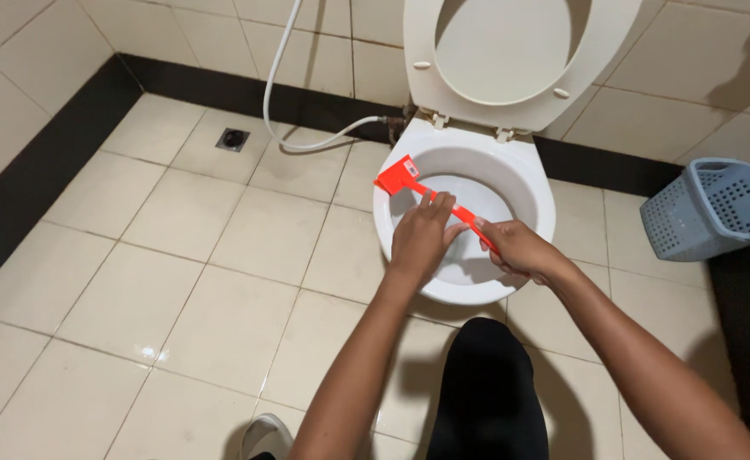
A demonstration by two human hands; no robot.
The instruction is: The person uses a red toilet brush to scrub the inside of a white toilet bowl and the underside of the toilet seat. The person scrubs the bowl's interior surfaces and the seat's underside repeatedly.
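An orange long-handled brush [402, 178] lies across the white toilet bowl [533, 175], its flat head over the bowl's left rim. My left hand [422, 234] grips the middle of the handle. My right hand [518, 249] holds the handle's near end over the bowl's front right. The lid and seat [511, 51] stand raised against the wall.
A white hose [283, 89] runs from the wall to a fitting beside the toilet. A floor drain [233, 139] sits at the back left. A blue-grey slotted basket [716, 209] stands at the right. My dark-trousered leg [487, 392] and a shoe [266, 436] are below.
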